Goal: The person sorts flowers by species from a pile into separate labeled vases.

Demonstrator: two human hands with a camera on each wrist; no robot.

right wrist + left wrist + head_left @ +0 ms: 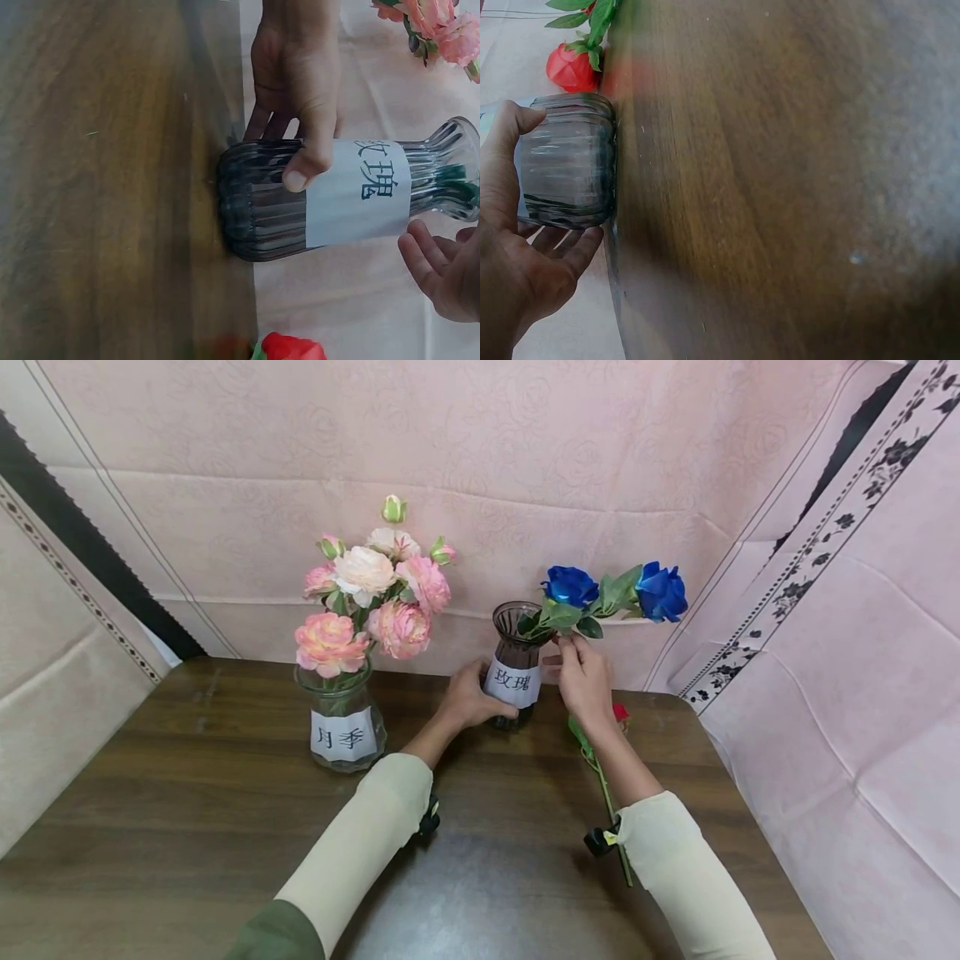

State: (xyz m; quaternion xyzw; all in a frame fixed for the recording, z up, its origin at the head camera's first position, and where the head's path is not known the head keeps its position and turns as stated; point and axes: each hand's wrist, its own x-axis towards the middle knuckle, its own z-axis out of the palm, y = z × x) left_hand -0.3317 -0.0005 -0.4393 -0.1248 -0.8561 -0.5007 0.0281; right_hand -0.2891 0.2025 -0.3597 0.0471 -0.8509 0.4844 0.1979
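Note:
My left hand [472, 697] grips the lower part of a dark ribbed glass vase [517, 652], thumb across its front; the left wrist view also shows that hand [532, 262] around the vase base [570, 165]. A white paper label [360, 193] with two characters wraps the vase. Two blue roses [660, 592] on leafy stems lean out of its mouth to the right. Just right of the rim, my right hand [585, 681] pinches at the blue roses' stem under the leaves; the fingertips are partly hidden. Green stem shows inside the vase neck in the right wrist view.
A red rose [620, 712] lies on the wooden table [225, 827], its stem [606, 793] passing beneath my right forearm. To the left stands a clear glass vase [343, 735], labelled, with pink and white flowers [367, 572]. Pale patterned cloth [465, 435] hangs behind.

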